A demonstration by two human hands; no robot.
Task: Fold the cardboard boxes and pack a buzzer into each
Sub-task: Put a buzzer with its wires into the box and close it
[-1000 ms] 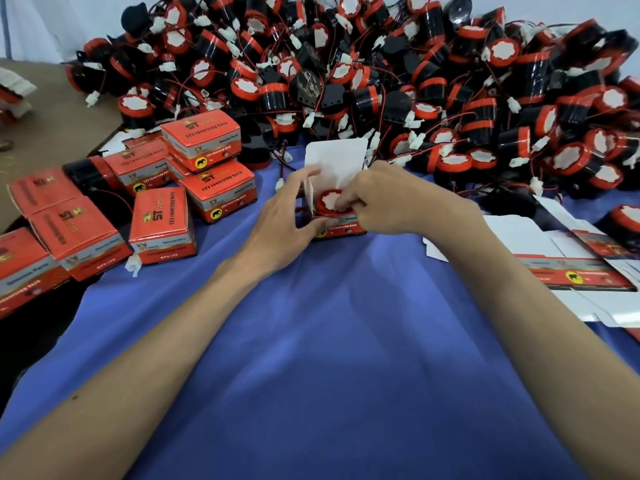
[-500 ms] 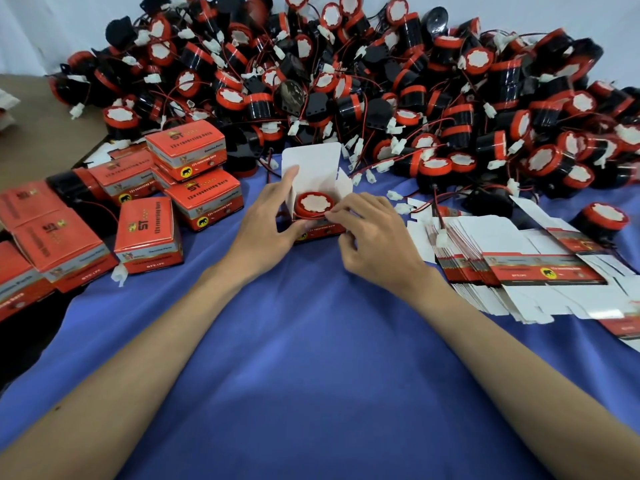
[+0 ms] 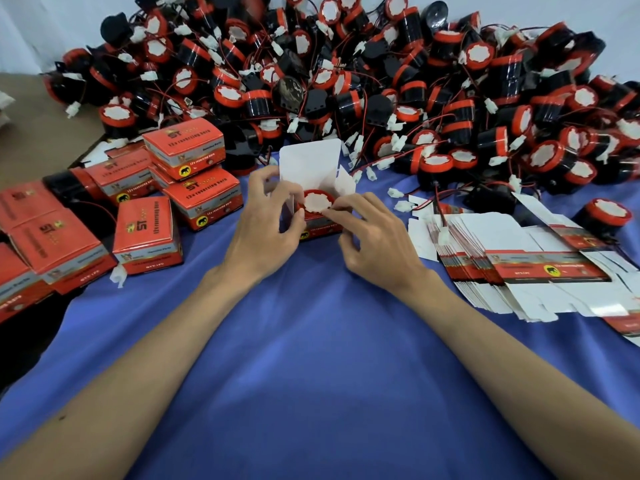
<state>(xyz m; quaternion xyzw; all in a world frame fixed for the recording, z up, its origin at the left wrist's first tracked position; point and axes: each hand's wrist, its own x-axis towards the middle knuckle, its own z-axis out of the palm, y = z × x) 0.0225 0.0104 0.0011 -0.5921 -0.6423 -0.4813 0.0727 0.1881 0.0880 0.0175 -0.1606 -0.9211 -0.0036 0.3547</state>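
Note:
A small red cardboard box (image 3: 320, 230) stands on the blue cloth with its white lid flap (image 3: 309, 164) upright. A red-rimmed black buzzer (image 3: 317, 202) sits inside it, white face up. My left hand (image 3: 266, 230) grips the box's left side, thumb and fingers curled round its wall. At the box's right edge my right hand (image 3: 372, 237) pinches a white side flap with curled fingers. A large heap of loose buzzers (image 3: 381, 81) with red wires and white plugs fills the back.
Several closed red boxes (image 3: 149, 230) are stacked at the left. A fanned pile of flat box blanks (image 3: 526, 275) lies at the right. The blue cloth (image 3: 311, 375) covers the table in front of me; brown table surface (image 3: 31, 150) shows at far left.
My right hand has drawn back from over the buzzer to the box's right flap. The buzzer now sits lower in the box. The camera view shifted slightly.

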